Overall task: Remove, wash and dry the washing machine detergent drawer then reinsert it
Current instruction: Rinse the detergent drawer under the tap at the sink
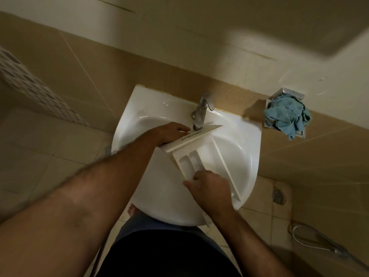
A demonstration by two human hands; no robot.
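A white detergent drawer [201,150] with several compartments lies over the white sink basin [151,182], its front panel turned toward the tap [200,112]. My left hand [171,132] grips the front panel from behind, just left of the tap. My right hand [209,188] holds the drawer's near end, with the thumb on its edge and the fingers curled over the compartments. No water stream is visible from the tap.
A crumpled blue cloth [287,116] sits in a small wall holder [287,92] to the right of the sink. A floor drain [278,194] and a hand sprayer hose [323,240] lie at the lower right. Beige tiled walls surround the sink.
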